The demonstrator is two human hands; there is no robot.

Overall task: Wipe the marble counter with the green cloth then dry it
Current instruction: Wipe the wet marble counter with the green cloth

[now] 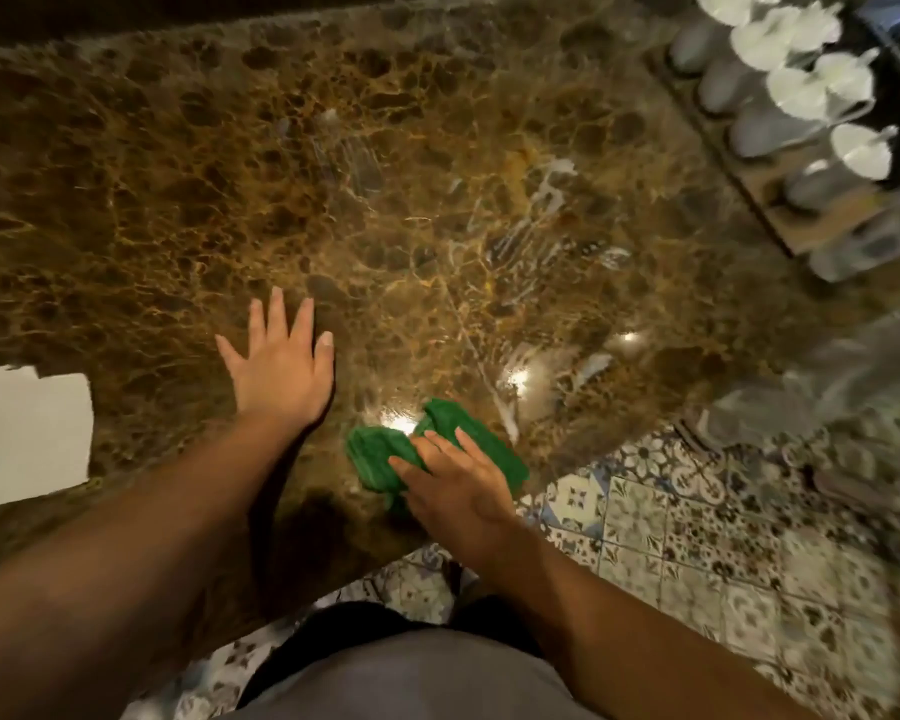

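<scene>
The brown marble counter (333, 174) fills most of the view, with wet streaks and foam across its right half. A crumpled green cloth (375, 452) lies near the counter's front edge. My right hand (458, 485) presses flat on the cloth, fingers spread over it. My left hand (281, 366) rests palm down on the bare marble just left of the cloth, fingers apart and holding nothing.
A tray of glass jars with white lids (796, 90) stands at the far right of the counter. A white sheet (27, 433) lies at the left edge. Clear plastic (827, 387) hangs at the right. Patterned floor tiles (697, 563) show below the counter's front edge.
</scene>
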